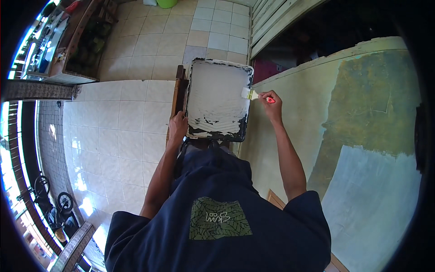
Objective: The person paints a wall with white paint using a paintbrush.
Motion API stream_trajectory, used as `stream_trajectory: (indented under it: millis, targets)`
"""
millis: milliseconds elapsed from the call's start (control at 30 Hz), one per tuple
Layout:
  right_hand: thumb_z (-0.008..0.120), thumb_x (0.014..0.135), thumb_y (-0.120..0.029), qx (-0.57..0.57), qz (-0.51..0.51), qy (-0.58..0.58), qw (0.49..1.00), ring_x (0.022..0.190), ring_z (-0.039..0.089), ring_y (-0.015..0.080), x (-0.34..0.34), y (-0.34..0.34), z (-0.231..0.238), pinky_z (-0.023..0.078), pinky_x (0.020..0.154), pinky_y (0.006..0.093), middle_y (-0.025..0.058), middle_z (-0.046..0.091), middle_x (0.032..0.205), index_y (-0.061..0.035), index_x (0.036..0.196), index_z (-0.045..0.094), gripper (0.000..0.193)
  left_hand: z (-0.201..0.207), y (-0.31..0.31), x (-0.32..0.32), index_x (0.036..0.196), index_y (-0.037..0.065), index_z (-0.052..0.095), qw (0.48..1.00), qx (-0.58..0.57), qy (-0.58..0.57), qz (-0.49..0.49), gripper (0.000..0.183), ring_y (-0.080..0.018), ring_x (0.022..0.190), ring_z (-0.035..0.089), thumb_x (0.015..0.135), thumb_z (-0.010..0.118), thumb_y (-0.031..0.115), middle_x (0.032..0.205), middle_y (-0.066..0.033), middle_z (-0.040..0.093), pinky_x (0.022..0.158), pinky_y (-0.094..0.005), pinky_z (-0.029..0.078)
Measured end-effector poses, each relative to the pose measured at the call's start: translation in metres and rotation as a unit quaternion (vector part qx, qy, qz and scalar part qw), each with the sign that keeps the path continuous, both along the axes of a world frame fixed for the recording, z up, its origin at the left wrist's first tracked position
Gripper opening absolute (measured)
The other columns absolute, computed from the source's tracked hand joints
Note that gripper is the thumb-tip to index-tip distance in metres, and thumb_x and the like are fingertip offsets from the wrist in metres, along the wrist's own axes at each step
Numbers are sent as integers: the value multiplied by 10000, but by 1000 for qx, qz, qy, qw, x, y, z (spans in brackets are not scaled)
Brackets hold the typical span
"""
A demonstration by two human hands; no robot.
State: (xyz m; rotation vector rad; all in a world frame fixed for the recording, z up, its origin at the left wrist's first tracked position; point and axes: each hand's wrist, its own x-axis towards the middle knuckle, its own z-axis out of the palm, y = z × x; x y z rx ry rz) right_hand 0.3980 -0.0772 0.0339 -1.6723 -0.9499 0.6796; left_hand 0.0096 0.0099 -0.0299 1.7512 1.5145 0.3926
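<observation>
A black paint tray (247,131), coated with white paint, lies in front of my body. My left hand (178,124) is closed at its lower left edge, beside a brown wooden piece (179,97); the exact hold of the fingertips is partly hidden. At the tray's right side, my right hand (272,102) grips a paintbrush (254,94) by its pale handle with a red end. White paint covers the bristles, which touch or hover just over the tray's right rim.
On the right stands a wall (290,109) with an olive patch (362,99) and a pale whitish area (367,199). Tiled floor (120,115) spreads to the left. A cabinet (74,50) is at the far left, a green container (166,3) at the back, a bicycle (65,202) outside.
</observation>
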Motion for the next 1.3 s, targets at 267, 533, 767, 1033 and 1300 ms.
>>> stream_trajectory:
  millis: [267,533,767,1033,1300]
  targets:
    - [750,901,-37,-30,-6,12,999,910,651,112,14,-12,5,521,858,264,79,732,975,-27,859,598,158,-4,0,0,1100,14,630,1000,0,-8,-4,230,-494,939,655,915,635,150,963,-299,686,799,-554,509]
    - [747,890,-21,-26,11,17,999,914,645,112,23,-19,19,522,841,264,85,729,978,-24,853,596,156,-3,-1,-1,1080,-1,634,1000,22,-17,-4,228,-486,895,663,895,654,130,907,-285,687,767,-553,512]
    - [737,900,-9,-9,1,-10,1000,847,644,127,34,-35,38,544,790,274,107,708,987,-24,886,588,151,4,0,1,1046,10,622,1000,10,-6,-6,204,-498,890,650,899,659,147,902,-275,685,763,-556,507]
    - [794,846,8,62,-87,68,992,918,654,145,7,-32,59,541,877,290,98,696,1064,-40,928,601,215,9,2,-1,1075,18,636,1000,-23,-10,-8,228,-480,918,656,909,650,174,940,-277,690,779,-542,514]
    - [773,900,-81,1,-163,228,960,704,714,177,-40,-14,39,598,675,276,100,698,898,-2,1036,634,211,5,2,-1,1100,34,649,999,-39,-2,9,259,-456,975,665,897,666,195,995,-263,699,817,-523,521]
